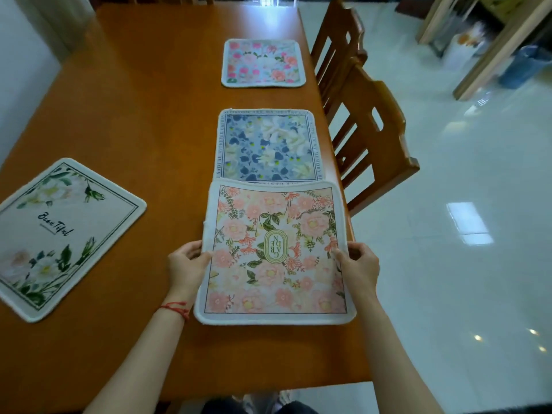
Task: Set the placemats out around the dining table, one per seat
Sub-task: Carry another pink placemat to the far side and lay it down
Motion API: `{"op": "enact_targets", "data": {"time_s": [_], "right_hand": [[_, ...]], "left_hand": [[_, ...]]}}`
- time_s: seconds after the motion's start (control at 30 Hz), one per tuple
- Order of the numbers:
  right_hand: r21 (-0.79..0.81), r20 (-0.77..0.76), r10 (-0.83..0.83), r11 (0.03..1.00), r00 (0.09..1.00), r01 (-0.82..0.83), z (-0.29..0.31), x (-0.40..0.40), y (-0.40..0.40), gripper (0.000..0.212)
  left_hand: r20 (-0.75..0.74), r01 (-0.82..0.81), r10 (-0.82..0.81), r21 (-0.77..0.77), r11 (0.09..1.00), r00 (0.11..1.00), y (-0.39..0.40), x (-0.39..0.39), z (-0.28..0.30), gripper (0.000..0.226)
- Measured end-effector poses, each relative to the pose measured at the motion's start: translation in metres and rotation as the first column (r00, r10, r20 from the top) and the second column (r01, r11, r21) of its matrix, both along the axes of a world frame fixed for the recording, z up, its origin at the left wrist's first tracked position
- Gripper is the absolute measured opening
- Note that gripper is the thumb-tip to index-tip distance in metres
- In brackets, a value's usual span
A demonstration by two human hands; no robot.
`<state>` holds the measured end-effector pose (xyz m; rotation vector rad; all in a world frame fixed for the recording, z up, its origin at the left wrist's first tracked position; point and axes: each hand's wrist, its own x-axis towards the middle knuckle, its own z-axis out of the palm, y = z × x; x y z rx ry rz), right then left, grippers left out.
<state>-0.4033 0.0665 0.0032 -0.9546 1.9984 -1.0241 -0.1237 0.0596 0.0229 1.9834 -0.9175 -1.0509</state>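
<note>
Currently the peach floral placemat (276, 255) is pinched at mid-edges by left hand (186, 265) and right hand (357, 264), its far edge seemingly overlapping the blue floral placemat (268, 144) at frame centre.

This is a dining room in a home. A long wooden dining table (143, 115) has matching slat-backed wooden chairs (370, 138) pushed in along one side, flowered placemats (268, 156) lie on it, and the floor (463, 234) is glossy pale tile.

Four placemats on the one dining table (134, 115): a peach one (276, 258), a blue one (268, 146), a pink one (263, 62), a white one (59, 231); two chairs (343, 46) (376, 138); two hands (186, 264) (358, 264)
</note>
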Motion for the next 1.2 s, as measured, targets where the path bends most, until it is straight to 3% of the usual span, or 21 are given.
{"op": "enact_targets", "data": {"time_s": [0.57,0.77,1.2], "right_hand": [[0.035,0.037,-0.315,0.949,0.948,0.314,-0.002,-0.106,0.084,0.019],[0.042,0.020,-0.474,0.880,0.880,0.473,-0.003,-0.120,0.121,0.020],[0.032,0.013,-0.772,0.636,0.636,0.771,-0.003,-0.169,0.225,0.013]], "left_hand": [[-0.006,0.289,-0.289,0.010,0.957,0.957,-0.002,-0.127,-0.004,0.028],[-0.005,0.450,-0.450,0.011,0.893,0.893,-0.009,-0.157,-0.008,0.027],[-0.057,0.725,-0.725,-0.019,0.689,0.687,0.017,-0.268,-0.006,0.025]]}}
